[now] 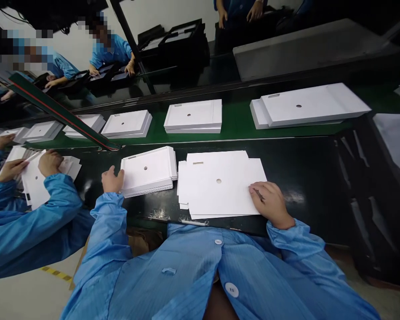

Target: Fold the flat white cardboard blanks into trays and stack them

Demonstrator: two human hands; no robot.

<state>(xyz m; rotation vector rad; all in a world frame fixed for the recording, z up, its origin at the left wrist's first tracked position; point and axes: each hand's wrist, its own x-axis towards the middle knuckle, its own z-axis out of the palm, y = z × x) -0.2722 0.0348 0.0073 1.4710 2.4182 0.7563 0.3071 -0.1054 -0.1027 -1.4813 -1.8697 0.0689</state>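
Observation:
My left hand [112,180] rests curled against the left edge of a folded white cardboard box [149,171] with a small round hole, lying on the black work table [303,178]. My right hand [270,202] lies fingers-down on the right edge of a stack of flat white cardboard sheets [220,184], also punched with a hole. The fingers of my right hand are closed together on the top sheet. A thin white pen-like stick [194,222] lies at the table's front edge.
A green conveyor belt [236,122] behind the table carries several folded white boxes [193,116]. A co-worker in a blue sleeve [36,213] handles white sheets at my left. More people work at black trays beyond the belt. A slanted green bar [60,113] crosses the left.

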